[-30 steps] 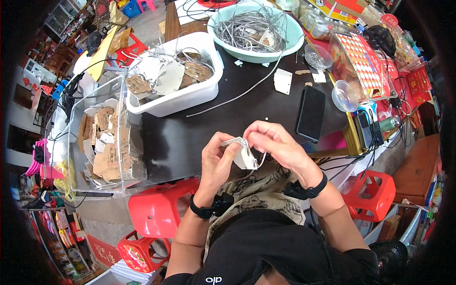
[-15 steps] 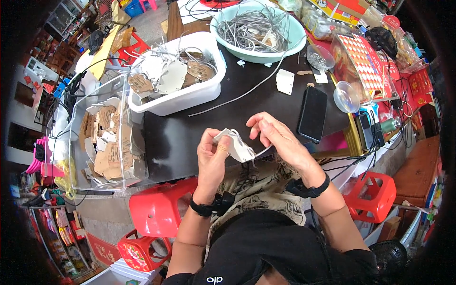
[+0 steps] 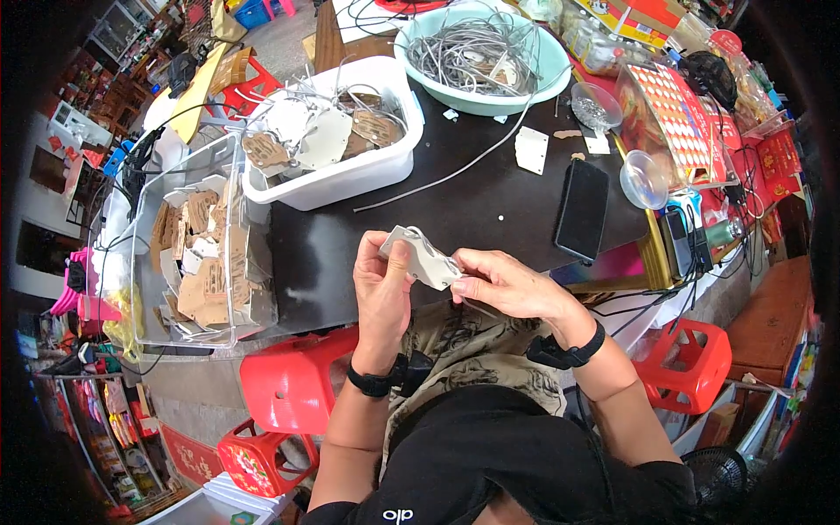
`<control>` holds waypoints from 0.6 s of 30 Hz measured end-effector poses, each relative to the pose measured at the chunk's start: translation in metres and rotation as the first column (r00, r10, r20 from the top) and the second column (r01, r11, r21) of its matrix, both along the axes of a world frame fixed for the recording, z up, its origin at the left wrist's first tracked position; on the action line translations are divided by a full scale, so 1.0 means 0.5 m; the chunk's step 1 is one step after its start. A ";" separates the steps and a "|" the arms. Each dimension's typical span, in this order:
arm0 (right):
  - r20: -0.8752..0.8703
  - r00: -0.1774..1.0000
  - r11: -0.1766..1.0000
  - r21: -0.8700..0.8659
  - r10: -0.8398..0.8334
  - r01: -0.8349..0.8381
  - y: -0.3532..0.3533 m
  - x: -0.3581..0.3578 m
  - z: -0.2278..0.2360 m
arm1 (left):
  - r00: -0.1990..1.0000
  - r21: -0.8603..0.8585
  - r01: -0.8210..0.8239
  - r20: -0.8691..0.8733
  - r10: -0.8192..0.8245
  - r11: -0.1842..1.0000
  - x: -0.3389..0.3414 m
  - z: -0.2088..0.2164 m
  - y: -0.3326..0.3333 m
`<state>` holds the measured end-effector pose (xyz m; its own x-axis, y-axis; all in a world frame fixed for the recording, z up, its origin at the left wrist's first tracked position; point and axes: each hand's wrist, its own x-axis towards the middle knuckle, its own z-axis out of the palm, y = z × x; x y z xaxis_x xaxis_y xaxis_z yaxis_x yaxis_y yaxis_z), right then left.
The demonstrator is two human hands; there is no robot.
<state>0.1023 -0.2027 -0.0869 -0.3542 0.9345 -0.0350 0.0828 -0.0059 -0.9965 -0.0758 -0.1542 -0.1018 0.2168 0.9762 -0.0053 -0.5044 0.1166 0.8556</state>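
Between my two hands, at the table's near edge, is a small white card [image 3: 425, 262] with holes and a grey cord along its far side. My left hand [image 3: 383, 278] grips the card's left end, thumb on its face and fingers behind. At the right end, my right hand [image 3: 506, 284] pinches the card's lower corner or the cord there; the fingertips hide which. Ahead, a white tub [image 3: 328, 194] holds white and brown cards with grey cords. One long grey cord [image 3: 455, 178] trails over the table from a pale green basin [image 3: 480, 103] heaped with grey cords [image 3: 468, 54].
On the left stands a clear plastic box [image 3: 229, 262] with brown card pieces [image 3: 203, 289]. A black phone [image 3: 582, 210], a loose white card [image 3: 531, 150] and small clear bowls [image 3: 643, 179] lie to the right. Red stools [image 3: 284, 385] stand below the table.
My right hand has come in from beside the card, and its fingers have closed at the card's right end. A tiny white bit now shows on the table beyond my hands.
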 end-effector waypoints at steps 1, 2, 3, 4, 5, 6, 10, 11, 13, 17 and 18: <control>0.001 1.000 1.000 0.000 -0.001 0.001 -0.003 -0.001 0.002 | 0.999 -0.026 -0.003 0.046 0.004 1.000 0.001 -0.005 0.000; 0.039 0.999 0.999 -0.035 0.013 -0.012 -0.007 -0.003 0.010 | 0.999 -0.025 -0.002 0.047 0.003 1.000 0.001 -0.007 0.001; 0.075 0.997 0.997 -0.069 0.030 -0.025 -0.011 -0.005 0.019 | 0.997 -0.023 -0.008 0.080 0.010 1.000 -0.001 -0.007 0.002; 0.073 0.997 0.997 -0.066 0.031 -0.027 -0.014 -0.006 0.031 | 0.994 -0.021 -0.014 0.112 0.016 1.000 -0.002 -0.008 0.003; 0.191 0.981 0.998 -0.062 0.005 0.007 -0.019 -0.007 0.046 | 0.994 -0.019 -0.016 0.110 0.018 1.000 -0.006 -0.008 0.004; 0.308 0.951 0.998 -0.054 -0.025 0.043 -0.022 -0.009 0.059 | 0.991 -0.030 0.002 0.133 0.002 1.000 -0.012 -0.009 0.007; 0.312 0.949 0.999 0.003 -0.049 0.051 -0.037 -0.023 0.079 | 0.984 -0.045 0.042 0.177 -0.034 0.998 -0.016 -0.005 0.012; 0.348 0.936 0.998 0.046 -0.050 0.036 -0.039 -0.027 0.083 | 0.981 -0.076 0.024 0.195 -0.008 0.997 -0.013 0.003 0.007; 0.341 0.935 0.988 0.149 -0.094 0.045 -0.044 -0.035 0.084 | 0.978 -0.062 0.043 0.204 -0.029 0.997 -0.014 0.008 0.005; 0.372 0.912 0.939 0.342 -0.175 0.040 -0.060 -0.046 0.075 | 0.967 -0.101 0.064 0.252 -0.037 0.993 -0.011 0.006 0.007; 0.386 0.901 0.925 0.379 -0.199 0.042 -0.063 -0.050 0.078 | 0.967 -0.101 0.063 0.252 -0.036 0.993 -0.012 0.003 0.009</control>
<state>0.0774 -0.2344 -0.0478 -0.2649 0.9458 0.1880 0.5047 0.3021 -0.8087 -0.0820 -0.1500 -0.1003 0.2728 0.9608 -0.0487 -0.6910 0.2309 0.6850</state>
